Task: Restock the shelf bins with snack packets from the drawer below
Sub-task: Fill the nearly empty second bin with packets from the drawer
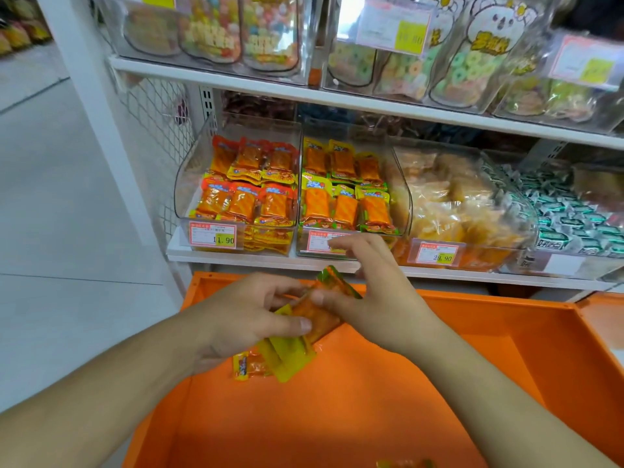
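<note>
Head view: over the drawer (472, 332), left hand (243, 319) clasps a fan of packets (290, 359); right hand (374, 298) pinches the top packet (329, 285), long axis slanting up-right toward the second bin (398, 184), just above the drawer and nearer the right hand

The price tag (212, 235) on the clear bin up and to the left of the left hand (243, 319) reads "11.90". The tag (437, 254) on the bin of pale packets, up and to the right of the right hand (378, 298), reads "29.90". The tag directly above the right hand is too blurred to read, as is the print on the packets.
</note>
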{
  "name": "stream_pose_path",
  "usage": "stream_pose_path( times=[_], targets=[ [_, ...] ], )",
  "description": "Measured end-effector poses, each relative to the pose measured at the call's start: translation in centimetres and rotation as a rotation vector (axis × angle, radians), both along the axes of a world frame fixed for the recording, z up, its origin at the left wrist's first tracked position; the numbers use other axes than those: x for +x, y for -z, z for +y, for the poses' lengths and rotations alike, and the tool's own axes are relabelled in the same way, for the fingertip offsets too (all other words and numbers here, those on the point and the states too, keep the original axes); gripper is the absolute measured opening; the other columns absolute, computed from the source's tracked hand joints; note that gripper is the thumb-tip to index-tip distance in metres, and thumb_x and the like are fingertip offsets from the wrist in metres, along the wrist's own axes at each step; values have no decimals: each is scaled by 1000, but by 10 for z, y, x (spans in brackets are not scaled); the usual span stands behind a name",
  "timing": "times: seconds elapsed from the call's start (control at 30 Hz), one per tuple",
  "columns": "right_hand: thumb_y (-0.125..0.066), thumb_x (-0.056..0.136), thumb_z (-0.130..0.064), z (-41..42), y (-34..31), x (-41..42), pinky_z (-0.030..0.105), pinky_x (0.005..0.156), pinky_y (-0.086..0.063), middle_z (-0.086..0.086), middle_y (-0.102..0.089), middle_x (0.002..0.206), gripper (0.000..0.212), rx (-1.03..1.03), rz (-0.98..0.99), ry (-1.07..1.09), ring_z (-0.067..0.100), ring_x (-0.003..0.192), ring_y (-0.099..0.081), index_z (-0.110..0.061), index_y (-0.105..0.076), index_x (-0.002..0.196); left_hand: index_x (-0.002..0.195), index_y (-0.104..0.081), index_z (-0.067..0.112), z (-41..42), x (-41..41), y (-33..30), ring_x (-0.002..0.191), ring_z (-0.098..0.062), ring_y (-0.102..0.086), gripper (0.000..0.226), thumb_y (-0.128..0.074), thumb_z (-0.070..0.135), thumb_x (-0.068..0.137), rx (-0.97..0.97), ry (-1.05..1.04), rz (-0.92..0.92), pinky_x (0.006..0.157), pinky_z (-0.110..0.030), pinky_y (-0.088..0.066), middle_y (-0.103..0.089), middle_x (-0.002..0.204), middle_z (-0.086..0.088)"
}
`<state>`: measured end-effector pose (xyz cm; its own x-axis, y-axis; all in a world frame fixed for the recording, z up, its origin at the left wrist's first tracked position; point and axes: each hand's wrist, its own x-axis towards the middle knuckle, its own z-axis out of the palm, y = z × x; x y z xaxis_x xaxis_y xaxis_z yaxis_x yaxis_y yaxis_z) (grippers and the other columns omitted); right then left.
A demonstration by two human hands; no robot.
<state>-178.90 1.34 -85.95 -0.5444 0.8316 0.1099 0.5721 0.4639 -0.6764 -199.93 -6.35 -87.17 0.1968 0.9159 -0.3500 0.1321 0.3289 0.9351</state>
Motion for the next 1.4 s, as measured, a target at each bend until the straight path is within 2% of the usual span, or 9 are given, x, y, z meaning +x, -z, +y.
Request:
stream_pose_path(
  times=[0.13, 0.3, 0.43, 0.57, 0.77, 0.9, 1.03, 1.17, 1.4],
  targets=[
    [-89, 80, -30, 1, -7, 9, 49, 98, -57, -4, -74, 110, 62, -492, 172, 0, 17, 102, -72, -32, -57, 133, 122, -73, 25, -2, -5, -6, 114, -19, -72, 39, -78, 5, 88, 16, -24, 7, 106, -46, -53, -77, 118, -1],
    [-85, 83, -2, -12, -17, 3, 43, 70, -62, 8, -77, 85, 37, -477, 272, -20, 24, 68, -70, -16, -70, 113, 120, -73, 38, -5, -10, -5, 121, -11, -66, 55, -91, 38, 68, 17, -71, 91, 109, -45, -50, -73, 125, 9],
    [-89, 81, -13, -14, -20, 3, 41, 72, -59, -4, -74, 85, 30, -204, 269, 100, 15, 74, -69, -26, -67, 97, 111, -71, 34, -5, -8, -3, 101, -13, -73, 62, -79, 74, 64, 4, -337, 349, 94, -45, -59, -77, 104, 9],
    [-82, 85, -27, -21, -11, 5, 39, 69, -52, -15, -62, 95, 30, 322, 13, 54, 12, 86, -60, -33, -57, 100, 118, -68, 1, -6, -3, -13, 101, -40, -75, 61, -60, 57, 95, -363, -303, -69, 93, -52, -57, -78, 102, -19],
    [-78, 84, -10, -37, -7, -9, 38, 66, -56, -8, -61, 120, 32, 604, -57, -199, 20, 112, -61, -22, -66, 111, 119, -73, 2, -4, 0, -22, 102, -37, -72, 38, -67, 30, 93, -144, -385, -408, 96, -52, -56, -73, 117, -24],
    [-79, 85, -16, -38, -10, -10, 33, 91, -53, -12, -53, 136, 36, 445, -66, -305, 15, 127, -54, -21, -64, 117, 117, -75, 6, -2, -6, -17, 114, -42, -69, 25, -66, 12, 94, -19, -448, -328, 105, -65, -49, -74, 117, -23],
    [-74, 88, -24, -40, -8, -7, 23, 106, -44, -18, -45, 143, 38, 236, 7, -266, 11, 139, -45, -27, -61, 124, 115, -77, 19, -2, -10, -14, 110, -31, -73, 27, -77, 17, 89, 109, -422, -125, 104, -62, -51, -78, 112, -10],
    [-76, 92, -23, -37, -6, -14, 22, 92, -50, -16, -55, 122, 29, 185, 185, -27, 10, 121, -56, -32, -61, 115, 117, -75, 20, -4, -7, -16, 110, -24, -73, 27, -75, 9, 93, 143, -357, -66, 106, -55, -51, -79, 110, -4],
    [-78, 89, -6, -28, -7, -17, 28, 66, -52, -8, -69, 94, 30, -295, 417, 132, 21, 81, -69, -29, -62, 100, 116, -74, 33, -8, 5, -19, 111, -14, -72, 33, -75, 10, 92, 183, -271, 26, 106, -48, -53, -78, 114, 4]
  ],
)
